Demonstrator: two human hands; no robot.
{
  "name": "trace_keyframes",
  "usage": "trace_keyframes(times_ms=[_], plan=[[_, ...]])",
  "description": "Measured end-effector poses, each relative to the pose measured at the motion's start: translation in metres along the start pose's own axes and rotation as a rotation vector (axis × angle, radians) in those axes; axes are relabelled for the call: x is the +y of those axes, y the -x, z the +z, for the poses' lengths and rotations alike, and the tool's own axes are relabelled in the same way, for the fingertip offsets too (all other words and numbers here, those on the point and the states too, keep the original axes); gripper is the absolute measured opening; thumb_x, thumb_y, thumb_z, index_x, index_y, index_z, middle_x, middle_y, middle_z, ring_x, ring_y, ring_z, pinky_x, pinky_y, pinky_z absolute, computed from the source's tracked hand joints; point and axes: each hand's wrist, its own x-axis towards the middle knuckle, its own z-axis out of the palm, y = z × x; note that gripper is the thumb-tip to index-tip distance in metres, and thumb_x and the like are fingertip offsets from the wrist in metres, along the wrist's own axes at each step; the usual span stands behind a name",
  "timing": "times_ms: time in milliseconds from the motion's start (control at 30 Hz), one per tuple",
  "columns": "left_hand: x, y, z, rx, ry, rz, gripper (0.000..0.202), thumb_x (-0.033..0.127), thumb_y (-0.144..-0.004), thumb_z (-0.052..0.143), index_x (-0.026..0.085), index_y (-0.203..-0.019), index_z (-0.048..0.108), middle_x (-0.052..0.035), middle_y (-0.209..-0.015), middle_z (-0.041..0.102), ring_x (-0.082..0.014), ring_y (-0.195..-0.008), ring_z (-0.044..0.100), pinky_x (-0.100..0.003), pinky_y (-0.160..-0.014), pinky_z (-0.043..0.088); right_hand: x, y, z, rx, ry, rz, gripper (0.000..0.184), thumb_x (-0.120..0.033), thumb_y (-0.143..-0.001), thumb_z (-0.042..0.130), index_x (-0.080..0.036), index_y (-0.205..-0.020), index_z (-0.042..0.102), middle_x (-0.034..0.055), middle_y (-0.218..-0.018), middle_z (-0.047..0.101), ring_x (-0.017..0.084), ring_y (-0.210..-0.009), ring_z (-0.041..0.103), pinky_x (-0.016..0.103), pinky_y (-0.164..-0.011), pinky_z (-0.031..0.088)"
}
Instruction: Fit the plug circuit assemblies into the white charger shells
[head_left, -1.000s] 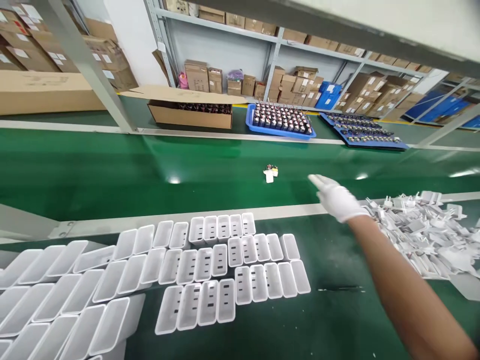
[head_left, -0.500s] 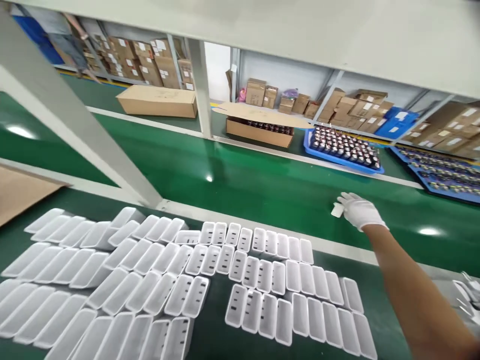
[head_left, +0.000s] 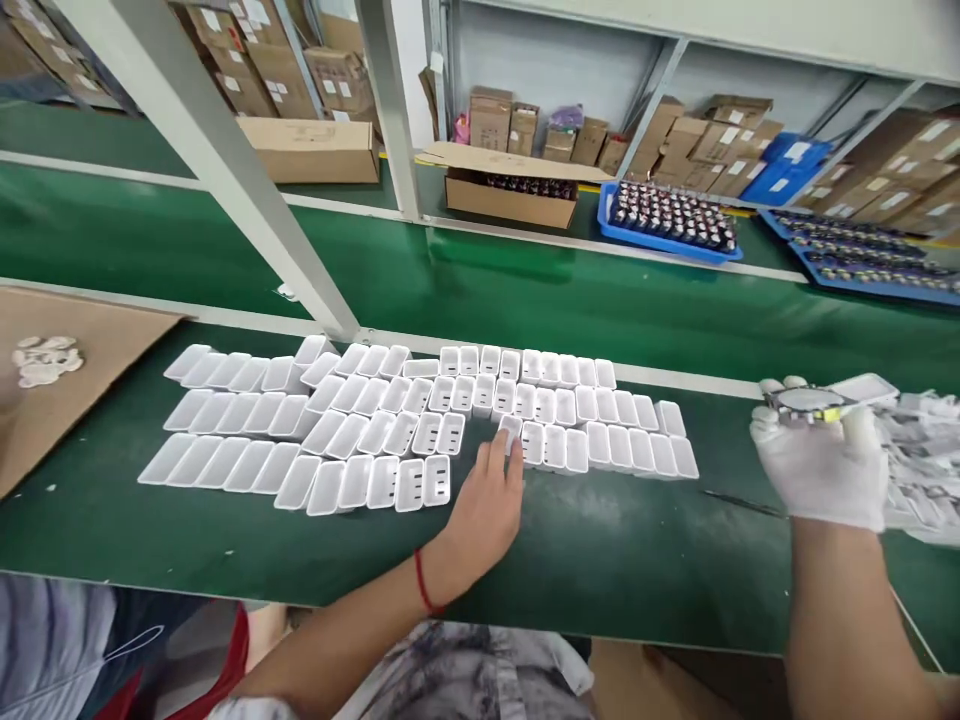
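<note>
My bare left hand [head_left: 487, 500], with a red string on its wrist, has its fingers closed around a small white plastic case [head_left: 511, 428] at the left end of a front row. Many similar open cases [head_left: 367, 483] stand in rows on the dark green bench. At the right, my white-gloved right hand [head_left: 821, 465] is raised palm up. It grips a flat electronic part [head_left: 806, 400] with a dark edge and a yellow piece; its exact kind is unclear. A white case [head_left: 866, 388] shows just behind that part; whether the fingers hold it too, I cannot tell.
A pile of white parts [head_left: 926, 450] lies at the right. A dark thin tool [head_left: 742, 502] lies by the right wrist. Beyond the green belt [head_left: 510, 290] are a carton [head_left: 510, 205] and a blue tray [head_left: 667, 245]. A slanted post [head_left: 247, 200] rises at left.
The gloved right hand was over the belt with a small white piece; now it is back at the right with the electronic part. My left hand has entered. The view has shifted.
</note>
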Motion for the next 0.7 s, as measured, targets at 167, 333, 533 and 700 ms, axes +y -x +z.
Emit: trace_keyframes(times_ms=[167,333,533,700], plan=[[-0.002,0.001,0.001,0.011,-0.021,0.057,0.04,-0.002,-0.088,0.036,0.006,-0.12,0.06,-0.0157,-0.088,0.065,-0.0314,-0.091,0.06,-0.051,-0.079,0.055,-0.043,0.095,-0.007,-0.007,-0.676,0.333,0.068,-0.078,-0.092,0.034,-0.035,-0.141,0.05,0.0085,-0.159,0.033,0.036,-0.141,0.041,0.049,-0.088,0.057],[0.013,0.035,-0.01,-0.004,0.058,0.186,0.032,0.015,-0.099,0.043,0.007,-0.127,0.057,-0.0173,-0.104,0.065,-0.031,-0.101,0.06,-0.048,-0.086,0.054,-0.057,0.175,0.012,-0.109,-0.781,0.479,0.064,-0.078,-0.084,0.052,-0.035,-0.131,0.056,0.0104,-0.136,0.059,0.031,-0.093,0.068,0.042,-0.064,0.058],[0.002,0.038,-0.014,-0.136,0.153,0.254,0.044,0.014,-0.092,0.055,0.015,-0.136,0.05,-0.0206,-0.144,0.046,-0.0403,-0.135,0.043,-0.057,-0.103,0.046,-0.076,0.219,0.046,-0.29,-0.939,0.632,0.066,-0.073,-0.088,0.048,-0.028,-0.135,0.057,0.012,-0.112,0.071,0.027,-0.072,0.067,0.039,-0.056,0.054],[0.02,0.033,0.002,-0.2,0.172,0.13,0.059,0.036,-0.093,0.063,0.008,-0.141,0.042,-0.0228,-0.121,0.056,-0.0351,-0.103,0.066,-0.041,-0.071,0.06,-0.088,0.215,0.057,-0.2,-1.083,0.63,0.075,-0.067,-0.08,0.068,-0.034,-0.145,0.049,0.0073,-0.142,0.056,0.035,-0.12,0.061,0.051,-0.091,0.056]])
